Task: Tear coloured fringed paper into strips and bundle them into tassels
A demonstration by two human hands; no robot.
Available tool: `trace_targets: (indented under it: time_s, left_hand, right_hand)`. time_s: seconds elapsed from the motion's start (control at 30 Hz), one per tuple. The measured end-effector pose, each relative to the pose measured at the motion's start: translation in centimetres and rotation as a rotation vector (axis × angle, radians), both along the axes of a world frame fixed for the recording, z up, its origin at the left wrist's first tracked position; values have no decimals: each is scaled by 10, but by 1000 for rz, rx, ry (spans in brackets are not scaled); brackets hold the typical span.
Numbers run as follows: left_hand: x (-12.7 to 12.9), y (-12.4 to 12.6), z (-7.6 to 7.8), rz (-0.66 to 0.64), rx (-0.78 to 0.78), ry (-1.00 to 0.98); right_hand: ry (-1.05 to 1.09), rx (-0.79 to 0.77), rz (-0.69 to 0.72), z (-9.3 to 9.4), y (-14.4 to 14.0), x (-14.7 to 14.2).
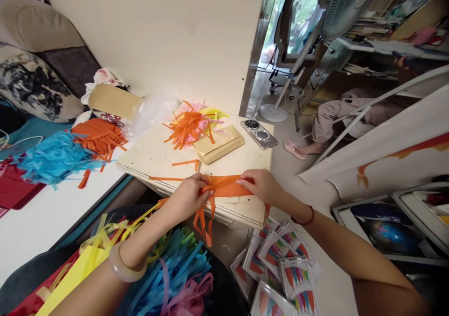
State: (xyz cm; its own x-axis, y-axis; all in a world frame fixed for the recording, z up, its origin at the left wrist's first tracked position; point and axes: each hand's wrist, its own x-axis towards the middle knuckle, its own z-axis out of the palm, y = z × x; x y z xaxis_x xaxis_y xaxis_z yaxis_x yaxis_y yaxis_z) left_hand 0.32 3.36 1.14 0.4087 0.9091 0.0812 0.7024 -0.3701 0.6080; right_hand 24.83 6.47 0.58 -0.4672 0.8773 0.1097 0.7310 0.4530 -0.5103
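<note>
My left hand (187, 197) and my right hand (261, 185) both pinch an orange fringed paper strip (226, 186) laid flat on a low wooden board (154, 154). Its cut fringes hang down over the board's near edge under my left hand. Behind the strip lies a tan paper packet (219, 144), and past that a pile of orange, pink and yellow paper strips (191, 122). A phone (259, 133) rests at the board's far right corner.
Blue and orange fringe heaps (66, 152) lie at the left. Yellow, blue and pink strips (171, 269) fill my lap. Packets of coloured paper (280, 269) cover the floor at the lower right. Another person sits by a fan stand (277, 112) at the back right.
</note>
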Motion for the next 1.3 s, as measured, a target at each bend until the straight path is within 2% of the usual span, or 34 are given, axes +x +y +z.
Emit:
trace_targets:
  time_s: [0.2, 0.33, 0.47, 0.53, 0.6, 0.7, 0.77, 0.83, 0.93, 1.03, 1.13, 1.23, 1.3]
  left_hand:
    - [2, 6, -1, 60, 92, 140]
    - [3, 10, -1, 114, 94, 290]
    - [3, 6, 12, 162, 40, 497]
    - [7, 0, 21, 193, 105, 585]
    - [16, -8, 25, 142, 284, 592]
    - [36, -17, 15, -110, 529, 530]
    - [46, -20, 1, -197, 548, 573]
    - [51, -21, -11, -181, 516, 646]
    - [52, -22, -21, -159, 492, 687]
    - [53, -21, -20, -161, 496, 675]
    - [56, -20, -15, -155, 499, 648]
    - [47, -20, -5, -110, 476, 665]
    - [28, -23, 6, -39, 455, 734]
  right_hand:
    - [-255, -32, -48, 13, 16, -14]
    - [-320, -66, -47, 18, 18, -19]
    - [-336, -80, -33, 18, 20, -18]
    - [-338, -81, -17, 18, 21, -18]
    - [-343, -82, -9, 18, 22, -19]
    - [-357, -82, -6, 20, 26, -21]
    - [-367, -80, -6, 20, 27, -21]
    - [-390, -67, -15, 21, 25, -19]
    - [-424, 151, -53, 20, 11, -16]
    - [-332, 396, 117, 13, -13, -17]
    - [-202, 442, 278, -1, -28, -21]
    - [-189, 502, 283, -14, -28, -24]
    - [-191, 527, 282, -17, -23, -24]
